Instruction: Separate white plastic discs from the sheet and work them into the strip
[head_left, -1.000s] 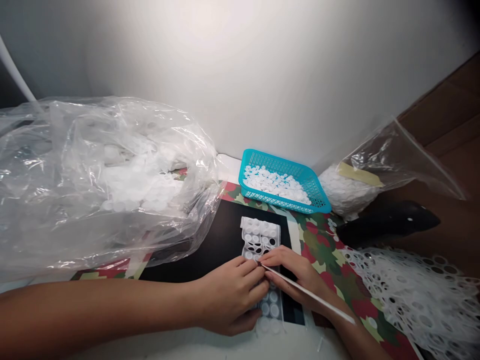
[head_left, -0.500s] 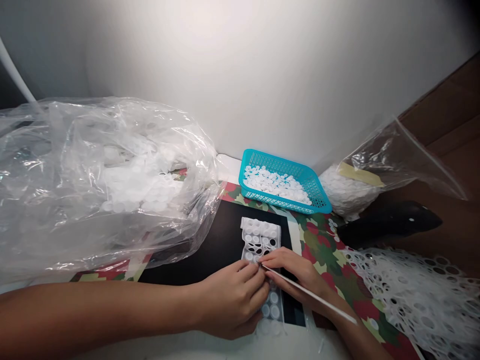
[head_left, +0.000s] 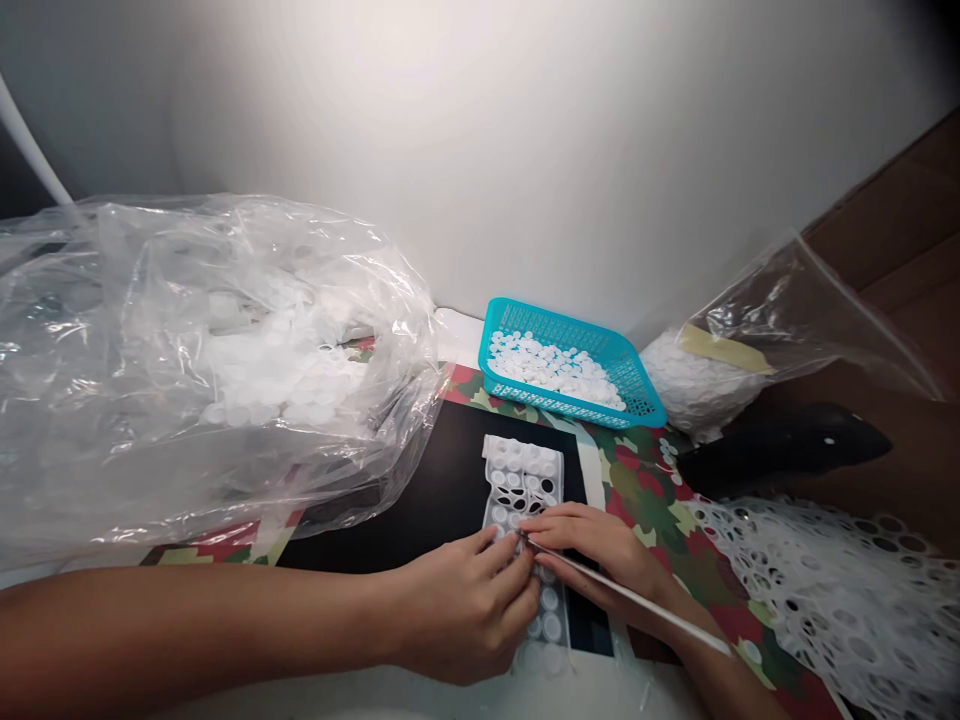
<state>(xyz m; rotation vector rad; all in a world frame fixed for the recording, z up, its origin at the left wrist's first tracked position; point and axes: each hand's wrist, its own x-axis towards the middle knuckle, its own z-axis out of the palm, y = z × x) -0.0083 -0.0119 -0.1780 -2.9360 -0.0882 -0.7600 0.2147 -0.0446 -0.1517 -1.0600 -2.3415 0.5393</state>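
Observation:
A white plastic strip of small round discs [head_left: 523, 478] lies on a black mat [head_left: 442, 490], with several holes where discs are gone. My left hand [head_left: 469, 605] rests on the strip's near part, fingers curled and pinching at its surface. My right hand [head_left: 600, 555] holds a thin white stick [head_left: 637, 603] whose tip meets the strip beside my left fingertips. Both hands cover the strip's middle.
A teal basket [head_left: 643, 385] with loose white discs stands behind the mat. A large clear bag [head_left: 187, 360] of white pieces fills the left. A smaller clear bag [head_left: 750, 350] lies right. Punched-out white strips [head_left: 832, 590] pile at the right. A black object [head_left: 780, 445] sits beside them.
Both hands have shifted slightly toward me and to the right along the strip. The stick tip stays at the strip. The view has drifted a little.

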